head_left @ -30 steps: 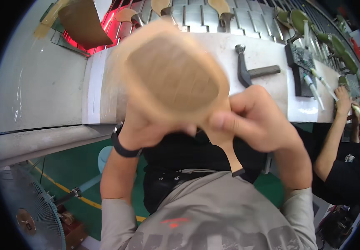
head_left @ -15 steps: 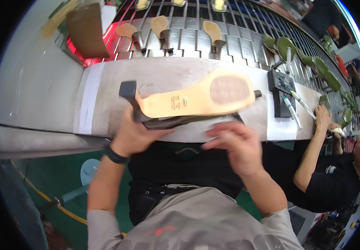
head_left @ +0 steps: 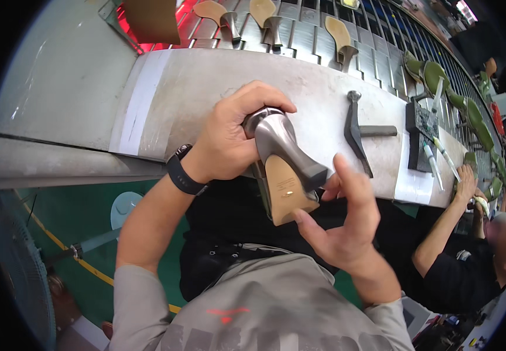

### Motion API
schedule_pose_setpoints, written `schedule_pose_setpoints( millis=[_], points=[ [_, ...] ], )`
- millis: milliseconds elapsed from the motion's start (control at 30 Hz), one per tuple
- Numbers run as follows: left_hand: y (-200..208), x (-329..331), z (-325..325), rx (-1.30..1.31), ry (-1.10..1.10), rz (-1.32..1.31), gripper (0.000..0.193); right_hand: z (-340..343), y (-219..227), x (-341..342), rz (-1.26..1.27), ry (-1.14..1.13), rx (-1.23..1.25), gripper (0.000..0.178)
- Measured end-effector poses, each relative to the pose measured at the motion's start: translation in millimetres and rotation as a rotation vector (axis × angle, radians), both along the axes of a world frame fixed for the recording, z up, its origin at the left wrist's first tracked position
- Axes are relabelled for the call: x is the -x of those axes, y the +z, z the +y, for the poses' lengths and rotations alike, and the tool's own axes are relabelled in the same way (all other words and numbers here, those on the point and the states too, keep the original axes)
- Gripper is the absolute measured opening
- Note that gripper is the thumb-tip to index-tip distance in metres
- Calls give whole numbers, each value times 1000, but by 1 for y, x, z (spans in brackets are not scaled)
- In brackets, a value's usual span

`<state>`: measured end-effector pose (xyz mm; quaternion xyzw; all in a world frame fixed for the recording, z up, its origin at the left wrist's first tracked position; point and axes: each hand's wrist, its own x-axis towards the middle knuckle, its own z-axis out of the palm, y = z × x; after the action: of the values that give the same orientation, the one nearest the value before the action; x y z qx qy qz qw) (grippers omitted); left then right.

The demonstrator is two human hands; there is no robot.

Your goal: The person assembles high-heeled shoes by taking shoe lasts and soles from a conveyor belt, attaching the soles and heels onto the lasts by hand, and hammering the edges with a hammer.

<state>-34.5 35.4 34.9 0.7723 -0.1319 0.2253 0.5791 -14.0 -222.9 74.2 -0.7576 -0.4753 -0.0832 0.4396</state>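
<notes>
A high-heeled shoe [head_left: 280, 181] with a tan sole and a dark metallic heel is up off the bench, sole upward and toe toward my body. My left hand [head_left: 232, 128] grips it around the back, fingers wrapped over the top of the heel. Close to the heel tip and the sole's near end is my right hand [head_left: 346, 222], fingers and thumb apart; whether the thumb touches the sole I cannot tell. On the bench beyond it lies a hammer [head_left: 353, 126] with a dark head and a short handle.
Across the pale bench [head_left: 188, 88] runs a slatted metal conveyor [head_left: 305, 41] carrying several tan-soled shoes and green shoes. A black block [head_left: 419, 134] stands at the right with syringe-like tubes [head_left: 434, 164] beside it. A co-worker's hand [head_left: 466, 181] rests at the bench's right end.
The shoe has swung from lying lengthwise across the view to toe-toward-me, with my left hand now around its back. The hammer has come into full view. My right hand has moved slightly nearer me.
</notes>
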Motion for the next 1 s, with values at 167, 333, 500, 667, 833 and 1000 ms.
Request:
schedule_pose_setpoints(
  millis=[167,333,500,667,833,1000],
  points=[
    [8,0,-15,-121,38,-97,28,24,51,-24,-141,202,137,66],
    [-4,-2,-17,194,22,-62,31,20,32,-21,-407,162,40,45],
    [-4,0,-18,310,25,36,68,30,12,-20,-506,152,-59,43],
    [-6,-2,-15,263,24,-10,65,36,7,-20,-488,149,-95,43],
    [-5,-1,-14,233,37,-10,64,36,11,-15,-386,126,-58,47],
    [-5,1,-11,221,29,-13,62,39,9,-16,-473,136,-88,41]
  ],
)
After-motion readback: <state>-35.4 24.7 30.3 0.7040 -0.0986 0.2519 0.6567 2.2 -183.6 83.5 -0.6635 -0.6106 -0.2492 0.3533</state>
